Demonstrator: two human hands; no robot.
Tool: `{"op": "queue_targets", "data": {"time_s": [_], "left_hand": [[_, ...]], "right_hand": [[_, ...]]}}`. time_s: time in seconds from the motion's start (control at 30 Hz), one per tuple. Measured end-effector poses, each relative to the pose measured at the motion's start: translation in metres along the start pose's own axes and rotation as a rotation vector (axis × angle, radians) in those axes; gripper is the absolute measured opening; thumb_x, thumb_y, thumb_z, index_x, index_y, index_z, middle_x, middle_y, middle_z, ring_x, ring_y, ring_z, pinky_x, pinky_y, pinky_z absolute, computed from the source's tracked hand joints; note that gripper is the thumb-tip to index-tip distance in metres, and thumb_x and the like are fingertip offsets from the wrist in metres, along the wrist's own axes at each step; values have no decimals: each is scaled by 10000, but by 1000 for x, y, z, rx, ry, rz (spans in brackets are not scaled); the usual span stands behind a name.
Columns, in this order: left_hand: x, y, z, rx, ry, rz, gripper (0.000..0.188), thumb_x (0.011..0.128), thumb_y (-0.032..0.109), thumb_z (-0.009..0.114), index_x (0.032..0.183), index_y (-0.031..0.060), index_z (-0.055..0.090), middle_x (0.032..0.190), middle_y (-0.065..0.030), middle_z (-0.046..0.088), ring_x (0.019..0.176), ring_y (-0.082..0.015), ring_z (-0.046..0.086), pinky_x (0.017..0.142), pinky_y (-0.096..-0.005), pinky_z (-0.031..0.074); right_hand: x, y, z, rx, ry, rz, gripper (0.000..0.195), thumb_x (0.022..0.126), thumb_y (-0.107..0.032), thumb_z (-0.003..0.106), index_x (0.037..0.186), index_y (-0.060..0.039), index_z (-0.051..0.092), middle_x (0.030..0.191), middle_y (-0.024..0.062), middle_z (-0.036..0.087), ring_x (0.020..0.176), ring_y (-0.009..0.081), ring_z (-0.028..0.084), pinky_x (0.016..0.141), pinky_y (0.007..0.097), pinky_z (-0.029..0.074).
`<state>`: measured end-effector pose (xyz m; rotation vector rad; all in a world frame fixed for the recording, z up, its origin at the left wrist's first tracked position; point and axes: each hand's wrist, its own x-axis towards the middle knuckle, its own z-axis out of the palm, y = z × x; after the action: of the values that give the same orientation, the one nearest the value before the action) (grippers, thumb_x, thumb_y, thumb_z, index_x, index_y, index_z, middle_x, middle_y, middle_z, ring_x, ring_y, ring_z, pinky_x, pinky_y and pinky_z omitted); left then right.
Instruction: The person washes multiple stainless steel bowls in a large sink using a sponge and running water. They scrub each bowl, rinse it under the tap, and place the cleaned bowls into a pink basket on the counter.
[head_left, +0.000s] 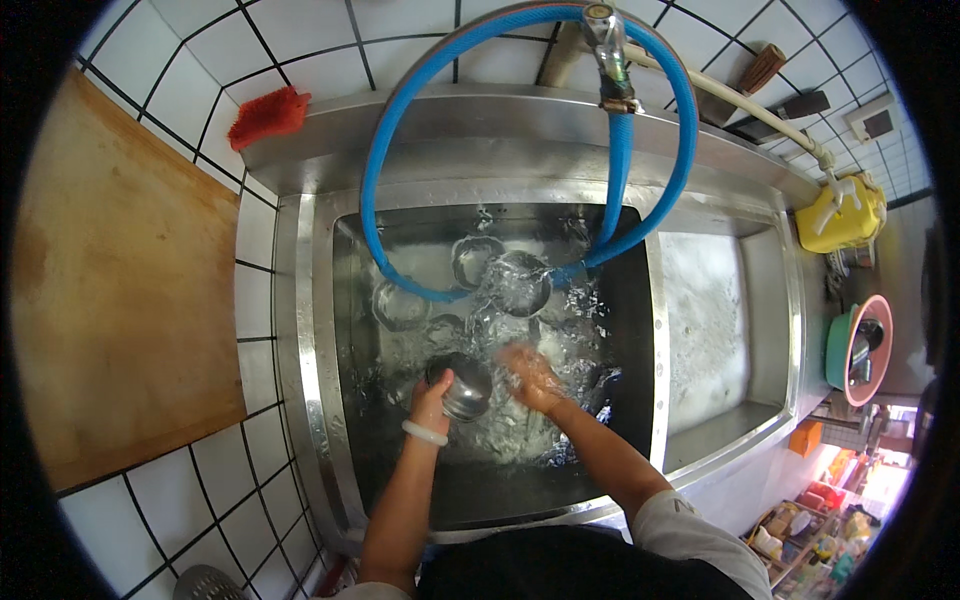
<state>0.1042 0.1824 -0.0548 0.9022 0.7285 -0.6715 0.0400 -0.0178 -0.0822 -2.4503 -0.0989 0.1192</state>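
Note:
My left hand (431, 405), with a white bangle at the wrist, grips the rim of a stainless steel bowl (471, 390) just above the water. To its right, my right hand (531, 375) is blurred and wet amid the splashing; whether its fingers hold anything is unclear. Several metal bowls lie under water in the steel sink basin (495, 499), among them one bowl (402, 304) at the left and another bowl (478, 261) farther back. From the tap (604, 52) a blue hose (373, 165) loops down into the basin, where the water churns.
A second basin (769, 330) with foamy water adjoins on the right. Beyond it are a yellow jug (840, 215) and a pink basin (883, 330) holding metalware. A red scouring cloth or brush (268, 118) sits on the back ledge. Knives (802, 105) hang along the wall; a wooden board (127, 285) is left.

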Motion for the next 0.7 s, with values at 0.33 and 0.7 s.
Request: {"op": "queue_targets", "data": {"time_s": [0.33, 0.7], "left_hand": [[4, -44, -31, 248, -138, -100, 185, 749, 46, 674, 920, 38, 604, 877, -30, 624, 780, -133, 587, 694, -284, 458], [7, -46, -39, 125, -140, -211, 127, 798, 34, 590, 924, 23, 601, 861, -62, 630, 769, -200, 626, 688, -330, 517]], "right_hand": [[92, 178, 68, 215, -241, 478, 321, 892, -180, 451, 1193, -73, 477, 979, 137, 572, 810, 200, 583, 690, 344, 498], [34, 38, -18, 1026, 447, 625, 250, 740, 2, 566, 988, 40, 573, 857, 80, 646, 767, 172, 633, 707, 277, 480]]}}
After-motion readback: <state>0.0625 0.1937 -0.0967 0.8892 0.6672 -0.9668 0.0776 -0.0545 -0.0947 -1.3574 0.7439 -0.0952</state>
